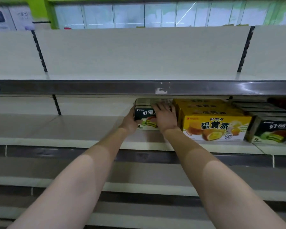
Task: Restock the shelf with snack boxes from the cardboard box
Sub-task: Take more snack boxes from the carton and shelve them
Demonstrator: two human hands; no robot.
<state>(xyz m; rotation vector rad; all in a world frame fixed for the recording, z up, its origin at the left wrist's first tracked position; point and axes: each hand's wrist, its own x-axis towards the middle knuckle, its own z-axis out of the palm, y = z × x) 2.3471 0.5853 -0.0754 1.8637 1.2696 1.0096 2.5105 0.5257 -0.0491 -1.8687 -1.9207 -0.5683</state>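
Dark green snack box (144, 115) on middle shelf (89, 141), gripped at left side by left hand (130, 122), right hand (165, 117) spread flat over front. Yellow boxes (216, 128) touching at right; further dark green box (274, 131) beyond. Upper shelf lip (139, 87) overhanging, hiding box tops.

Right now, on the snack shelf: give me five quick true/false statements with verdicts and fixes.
1. Both hands are on the dark green snack box. True: the left hand grips its left side and the right hand lies over its front and top.
2. The green box is on the top shelf. False: it sits on the shelf below.
3. A yellow snack box stands just right of the green one. True.
4. The shelf left of the green box is full of yellow boxes. False: no boxes show there.
5. Another dark green box sits right of the yellow ones. True.
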